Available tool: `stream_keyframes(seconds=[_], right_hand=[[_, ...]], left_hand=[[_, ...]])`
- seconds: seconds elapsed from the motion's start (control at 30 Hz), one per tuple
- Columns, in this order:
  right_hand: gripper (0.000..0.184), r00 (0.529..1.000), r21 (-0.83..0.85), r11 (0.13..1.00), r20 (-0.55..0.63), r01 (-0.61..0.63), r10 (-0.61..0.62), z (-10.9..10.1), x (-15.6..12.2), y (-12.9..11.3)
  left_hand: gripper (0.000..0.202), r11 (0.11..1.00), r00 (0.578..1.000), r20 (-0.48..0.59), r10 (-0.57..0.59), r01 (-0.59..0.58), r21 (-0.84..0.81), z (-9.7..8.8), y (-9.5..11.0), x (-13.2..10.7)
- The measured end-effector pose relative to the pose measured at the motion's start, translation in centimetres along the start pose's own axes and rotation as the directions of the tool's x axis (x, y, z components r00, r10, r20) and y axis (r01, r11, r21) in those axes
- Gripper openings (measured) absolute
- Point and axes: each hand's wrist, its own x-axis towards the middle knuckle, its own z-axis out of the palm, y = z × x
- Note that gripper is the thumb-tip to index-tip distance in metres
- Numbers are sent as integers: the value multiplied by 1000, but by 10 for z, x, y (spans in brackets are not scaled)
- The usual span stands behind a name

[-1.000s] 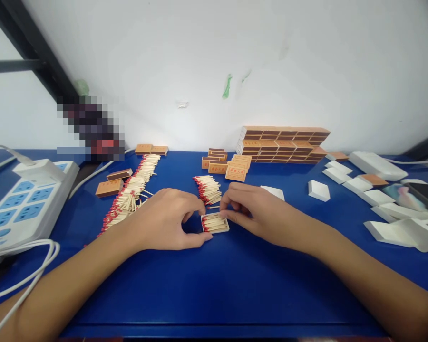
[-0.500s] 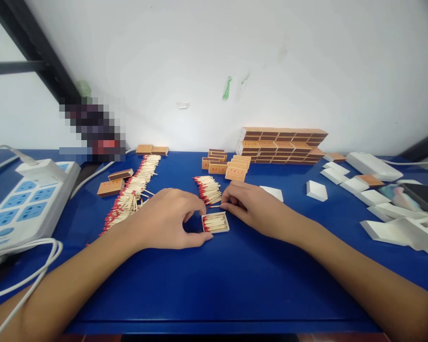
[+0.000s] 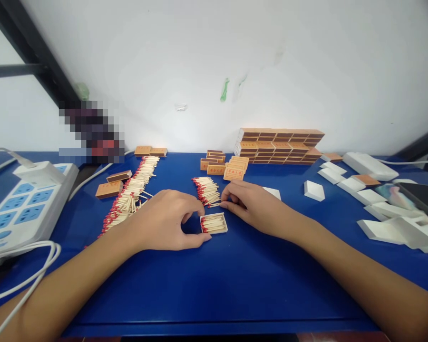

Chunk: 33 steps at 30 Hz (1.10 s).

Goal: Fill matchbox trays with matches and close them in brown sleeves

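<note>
A small white matchbox tray [image 3: 225, 229] filled with red-headed matches lies on the blue table. My left hand [image 3: 166, 221] curls around its left end, thumb at the near corner and index finger at the far corner. Just beyond the tray is a small pile of matches [image 3: 209, 191], heads to the left. My right hand [image 3: 248, 206] is closed in a pinch at the pile's near right edge, its fingertips at the tail of the nearest match [image 3: 214, 205]. The other fingers of that hand are folded in.
A long heap of matches [image 3: 142, 180] runs along the left, partly behind my left arm. Stacked matchboxes [image 3: 278, 147] stand against the wall, with loose covers [image 3: 235, 168] beside them. White trays [image 3: 367, 197] lie at right near a phone [image 3: 423, 197]. A power strip [image 3: 32, 204] sits at left.
The view has shifted very slightly. Both hands keep nearly the same pose at the tray and the small pile.
</note>
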Motion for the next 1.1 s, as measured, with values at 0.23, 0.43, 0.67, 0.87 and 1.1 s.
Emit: stream_keyframes(seconds=[0.23,0.43,0.67,0.87,1.1], right_hand=[[10,999,-17,1000,26,-20,21,-9,-1,-5],[13,996,-31,997,57,66,-64,-19,-11,-26],[9,994,34,994,30,104,-105,-11,-11,-27],[11,999,-57,998,-23,38,-39,-3,-3,-9],[13,1000,-31,999,-6,31,-31,-1,0,-5]], left_hand=[[29,1000,1000,-9,-2,2,8,0,1,0],[30,1000,1000,-10,1,-1,-5,0,1,1],[28,1000,1000,-7,-3,3,-8,-1,1,0],[29,1000,1000,11,-13,13,-8,-2,2,0],[30,1000,1000,4,-6,6,-8,-2,3,1]])
